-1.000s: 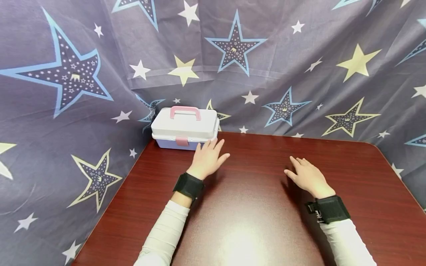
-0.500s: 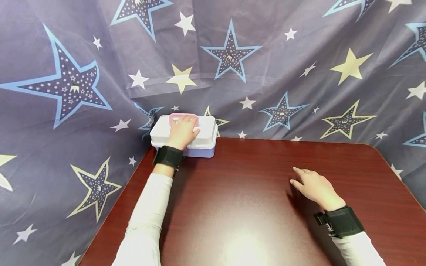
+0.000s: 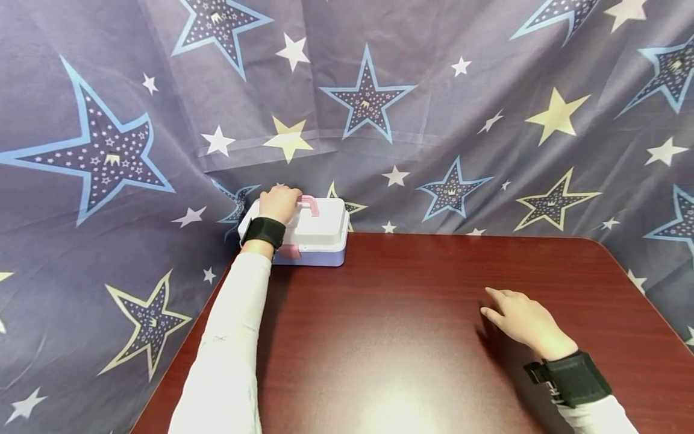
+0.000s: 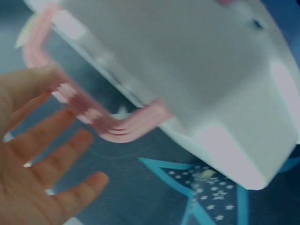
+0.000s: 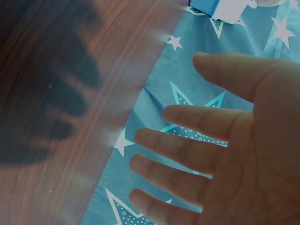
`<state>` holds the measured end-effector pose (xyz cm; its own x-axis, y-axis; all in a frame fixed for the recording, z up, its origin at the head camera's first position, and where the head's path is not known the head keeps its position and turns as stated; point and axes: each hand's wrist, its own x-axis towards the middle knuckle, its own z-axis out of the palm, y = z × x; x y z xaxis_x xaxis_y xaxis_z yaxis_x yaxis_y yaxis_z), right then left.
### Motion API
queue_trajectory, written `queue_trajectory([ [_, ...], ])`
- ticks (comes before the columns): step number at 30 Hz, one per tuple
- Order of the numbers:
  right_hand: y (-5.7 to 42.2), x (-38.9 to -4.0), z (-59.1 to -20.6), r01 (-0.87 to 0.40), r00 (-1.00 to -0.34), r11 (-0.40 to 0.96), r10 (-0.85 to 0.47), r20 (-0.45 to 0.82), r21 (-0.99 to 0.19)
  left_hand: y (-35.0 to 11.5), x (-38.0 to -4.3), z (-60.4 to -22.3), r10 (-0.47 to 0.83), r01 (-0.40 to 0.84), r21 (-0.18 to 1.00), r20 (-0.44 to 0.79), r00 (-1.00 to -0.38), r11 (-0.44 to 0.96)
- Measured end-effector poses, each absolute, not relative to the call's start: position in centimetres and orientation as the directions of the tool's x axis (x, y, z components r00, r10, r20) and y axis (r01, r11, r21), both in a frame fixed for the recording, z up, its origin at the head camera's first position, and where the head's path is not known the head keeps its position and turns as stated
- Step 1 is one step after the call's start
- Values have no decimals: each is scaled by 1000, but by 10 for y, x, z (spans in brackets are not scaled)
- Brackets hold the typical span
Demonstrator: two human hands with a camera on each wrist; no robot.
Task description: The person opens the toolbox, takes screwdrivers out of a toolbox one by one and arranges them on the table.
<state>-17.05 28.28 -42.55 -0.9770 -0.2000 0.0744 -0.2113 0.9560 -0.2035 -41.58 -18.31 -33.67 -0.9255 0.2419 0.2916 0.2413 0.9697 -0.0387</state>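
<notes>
A white-lidded box (image 3: 325, 226) with a pale blue base, pink latch and raised pink handle (image 3: 311, 204) stands at the table's far left corner. My left hand (image 3: 278, 205) reaches over its lid at the handle's left part. In the left wrist view, the thumb of my left hand (image 4: 28, 159) meets the pink handle (image 4: 93, 112), while the other fingers stay spread and loosely straight beside it; motion blurs the contact. On the right, my right hand (image 3: 528, 319) hovers palm down over the table, holding nothing. Its fingers (image 5: 178, 145) are extended in the right wrist view.
The dark red wooden table (image 3: 379, 313) has a bright glare near its front. A grey star-patterned cloth (image 3: 412, 120) hangs behind and along the left side, close against the box. Black bands (image 3: 577, 377) circle both wrists.
My left hand has moved leftward and away from me, from the box's front right corner onto the lid at the handle. My right hand has shifted slightly right and nearer. The camera view has tilted up.
</notes>
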Motion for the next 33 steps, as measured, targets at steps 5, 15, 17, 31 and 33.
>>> queue_trajectory([
  [5, 285, -169, -424, -217, -976, 954, -206, 72, -208, -185, -423, -338, 268, 266, -58, 360, -894, 962],
  [15, 288, -165, -425, -192, -981, 955, -187, 43, -227, -202, -440, -345, 340, 358, -16, 355, -871, 934],
  [17, 289, -163, -425, -185, -983, 956, -182, 37, -229, -204, -440, -343, 367, 380, -23, 322, -873, 925],
  [31, 290, -165, -433, -191, -981, 952, -187, 40, -239, -180, -413, -327, 595, 581, -131, 224, -772, 803],
  [33, 290, -166, -434, -192, -981, 952, -187, 44, -239, -169, -406, -323, 633, 616, -145, 201, -748, 774],
])
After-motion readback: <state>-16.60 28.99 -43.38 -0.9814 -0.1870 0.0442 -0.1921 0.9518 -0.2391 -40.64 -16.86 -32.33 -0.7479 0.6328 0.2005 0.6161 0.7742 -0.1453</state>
